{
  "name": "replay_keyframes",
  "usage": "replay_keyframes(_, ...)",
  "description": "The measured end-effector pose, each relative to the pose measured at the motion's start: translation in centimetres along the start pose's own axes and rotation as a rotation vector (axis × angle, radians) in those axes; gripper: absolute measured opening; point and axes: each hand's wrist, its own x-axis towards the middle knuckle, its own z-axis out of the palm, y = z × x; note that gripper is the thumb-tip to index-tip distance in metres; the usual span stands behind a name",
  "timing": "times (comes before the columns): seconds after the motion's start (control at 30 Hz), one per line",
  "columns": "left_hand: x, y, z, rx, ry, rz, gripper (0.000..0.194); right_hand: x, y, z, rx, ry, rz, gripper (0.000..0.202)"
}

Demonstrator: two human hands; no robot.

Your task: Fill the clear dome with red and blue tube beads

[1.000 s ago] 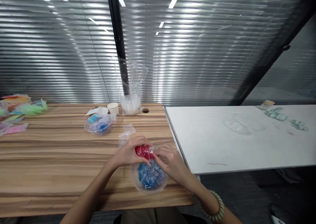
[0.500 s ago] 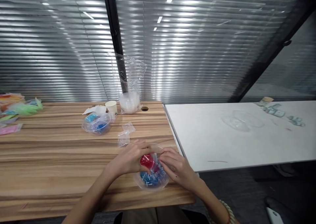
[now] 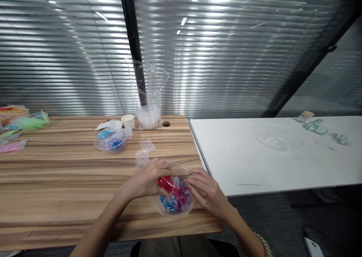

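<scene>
Hands meet over a clear plastic bowl [image 3: 173, 208] that sits near the front edge of the wooden table [image 3: 56, 181]. The left hand [image 3: 147, 181] has its fingers curled shut around a small bag of red beads [image 3: 165, 182], held tipped over the bowl. The right hand [image 3: 205, 191] pinches the other end of the same bag with closed fingertips. Inside the bowl lie blue beads [image 3: 167, 203] with red beads [image 3: 181, 193] on top of them.

Just beyond the hands, two small empty clear bags [image 3: 143, 153] lie flat on the wood. Farther back stands a second clear bowl [image 3: 111, 143] holding blue packets, with a paper cup [image 3: 128, 122] and white scraps of paper beside it. Behind those, a tall crumpled clear plastic bag [image 3: 148, 98] stands upright by a cable hole [image 3: 166, 124]. Coloured packets [image 3: 19, 128] are heaped at the table's far left edge. A white table [image 3: 254, 166] abuts on the right, carrying a clear dish [image 3: 275, 140] and some small packets [image 3: 319, 130] at its far end. Nothing lies between the hands and the bowl.
</scene>
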Motion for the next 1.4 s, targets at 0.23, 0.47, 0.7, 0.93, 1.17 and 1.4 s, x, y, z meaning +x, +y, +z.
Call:
replay_keyframes(0.23, -0.4, 0.1, -0.8, -0.019, 0.004, -0.011, 0.037, -0.2, 0.0, -0.3, -0.017, 0.002, 0.0, 0.025)
replay_keyframes(0.47, -0.7, 1.3, -1.5, 0.06, 0.018, -0.004, 0.026, -0.2, -0.2, -0.5, -0.037, -0.006, 0.0, 0.025)
replay_keyframes(0.7, -0.8, 1.2, -1.4, 0.109, 0.034, -0.022, 0.027, -0.3, -0.1, -0.6, -0.039, -0.026, -0.006, 0.024)
replay_keyframes(0.93, -0.8, 0.8, -1.2, 0.105, 0.066, 0.005, 0.029, -0.5, -0.1, -0.6, -0.049, -0.017, -0.011, 0.026)
replay_keyframes(1.17, -0.7, 0.8, -1.4, 0.127, 0.073, -0.015, 0.028, -0.5, 0.0, -0.6, -0.046, -0.019, -0.015, 0.027)
replay_keyframes(1.4, -0.6, 0.9, -1.3, 0.109, 0.064, -0.015, 0.021, -0.6, -0.1, -0.6, -0.042, -0.031, -0.007, 0.025)
